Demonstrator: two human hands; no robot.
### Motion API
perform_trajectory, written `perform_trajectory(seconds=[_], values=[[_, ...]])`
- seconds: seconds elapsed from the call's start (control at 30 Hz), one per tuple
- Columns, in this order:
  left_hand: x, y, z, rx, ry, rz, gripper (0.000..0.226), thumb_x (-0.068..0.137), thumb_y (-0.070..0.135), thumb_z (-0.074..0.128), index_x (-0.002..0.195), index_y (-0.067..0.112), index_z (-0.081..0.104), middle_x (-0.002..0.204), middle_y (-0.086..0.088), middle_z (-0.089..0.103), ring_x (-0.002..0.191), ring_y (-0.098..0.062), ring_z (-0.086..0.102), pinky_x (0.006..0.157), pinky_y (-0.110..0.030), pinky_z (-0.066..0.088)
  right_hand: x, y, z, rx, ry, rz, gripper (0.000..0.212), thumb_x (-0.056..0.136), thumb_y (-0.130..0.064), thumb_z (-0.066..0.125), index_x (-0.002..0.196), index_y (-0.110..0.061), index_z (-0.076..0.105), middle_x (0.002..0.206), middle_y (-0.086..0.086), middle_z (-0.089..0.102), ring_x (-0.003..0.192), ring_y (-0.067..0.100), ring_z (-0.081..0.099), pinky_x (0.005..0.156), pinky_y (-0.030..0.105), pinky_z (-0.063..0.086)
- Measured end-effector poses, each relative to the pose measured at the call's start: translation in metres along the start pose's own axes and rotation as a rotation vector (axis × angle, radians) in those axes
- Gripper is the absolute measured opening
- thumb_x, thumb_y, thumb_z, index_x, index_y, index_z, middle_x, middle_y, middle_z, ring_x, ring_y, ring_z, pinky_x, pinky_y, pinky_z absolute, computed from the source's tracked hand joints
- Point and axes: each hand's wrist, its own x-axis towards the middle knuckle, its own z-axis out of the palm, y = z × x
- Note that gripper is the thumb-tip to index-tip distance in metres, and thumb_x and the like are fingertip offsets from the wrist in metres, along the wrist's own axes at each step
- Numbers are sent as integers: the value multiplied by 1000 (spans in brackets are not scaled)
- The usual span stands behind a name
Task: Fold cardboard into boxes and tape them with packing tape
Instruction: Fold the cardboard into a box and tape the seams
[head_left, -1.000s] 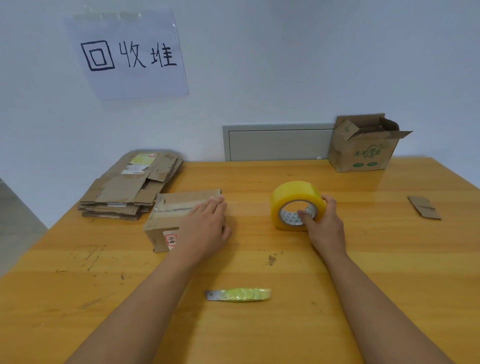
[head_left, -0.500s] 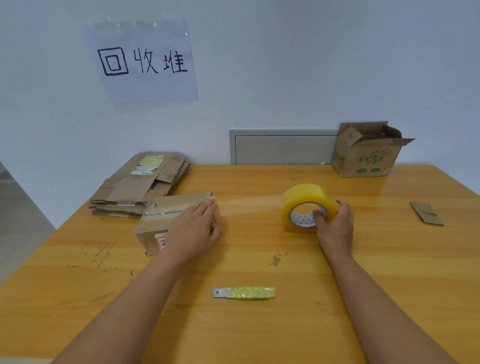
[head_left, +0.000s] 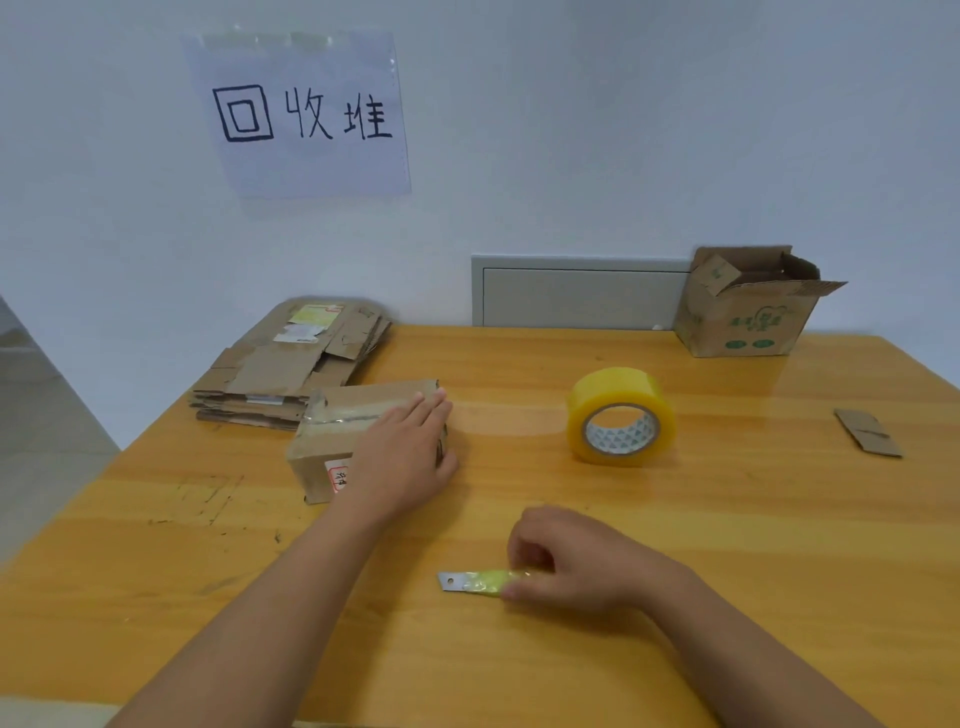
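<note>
A small closed cardboard box (head_left: 332, 415) lies on the wooden table (head_left: 727, 545), taped along its top seam. My left hand (head_left: 405, 457) rests flat on the box's right end, fingers straight. A clear strip of tape (head_left: 509, 418) stretches from the box to the yellow tape roll (head_left: 621, 415), which stands on its edge to the right. My right hand (head_left: 566, 564) is near the front of the table, its fingers curled round the yellow-green handle of a small cutter blade (head_left: 470, 581) that lies on the wood.
A stack of flattened cardboard (head_left: 291, 364) lies at the table's back left. An open box (head_left: 748, 306) stands at the back right. A small cardboard scrap (head_left: 867, 432) lies near the right edge. A paper sign (head_left: 301, 111) hangs on the wall.
My right hand let go of the tape roll and came down to the cutter at the front. The roll now stands alone, with tape drawn out from the box. My left hand stays on the box.
</note>
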Motion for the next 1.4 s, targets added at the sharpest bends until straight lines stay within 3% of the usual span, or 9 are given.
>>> perform_trajectory(seconds=[0.2,0.37,0.5,0.7,0.9,1.0,1.1,1.17,1.4], values=[[2,0,2,13,7,2,65,98,48,36,157,21,26,164,7,19,151,-13,18,121,-32,15,4,-3,-9,-33,-135,70,26,91,-45,64,87,-28,44,86,-12,47,85,14,45,72,33,37],[2,0,5,1,28,-4,64,98,47,35,156,21,29,164,6,22,151,-13,19,121,-32,16,16,30,-25,414,393,97,20,92,-22,69,102,-26,52,57,-12,39,53,5,34,53,26,29],[4,0,6,-5,30,-7,69,90,48,27,153,21,35,162,6,27,149,-14,24,120,-34,20,39,24,-36,588,731,30,21,94,-14,65,107,-30,59,54,-12,30,52,6,30,53,20,26],[3,-1,8,16,71,1,70,86,48,24,145,20,50,154,5,43,142,-16,40,114,-33,33,82,-8,-54,904,716,-87,32,81,-12,42,107,-16,61,82,-3,65,78,0,62,72,13,44],[4,-2,12,9,108,-14,58,84,42,42,134,19,62,144,5,55,132,-16,53,104,-34,45,93,1,-35,535,886,78,27,88,-13,60,111,-26,58,83,-15,59,71,-1,53,67,22,38],[5,-3,13,23,121,-15,56,83,42,47,132,20,63,142,6,57,130,-15,55,101,-33,47,84,8,-47,59,1170,52,32,85,-26,55,113,-13,63,91,1,65,86,18,56,76,34,38],[5,-2,12,33,111,-7,57,83,41,44,133,19,63,143,5,56,131,-16,54,102,-33,46,72,22,-62,-262,1206,324,30,88,-21,60,117,-13,62,93,4,69,99,34,59,85,44,34],[5,-2,12,48,100,-9,59,84,41,43,137,20,59,146,6,53,134,-15,50,105,-33,43,69,31,-64,-281,1109,437,30,90,-22,60,119,-13,60,94,5,70,102,35,59,88,48,36],[5,-4,9,63,54,4,64,90,46,35,148,22,46,156,8,39,143,-13,37,113,-32,33,64,25,-70,-168,1091,159,33,88,-20,49,116,-6,62,86,12,67,80,36,60,69,42,47]])
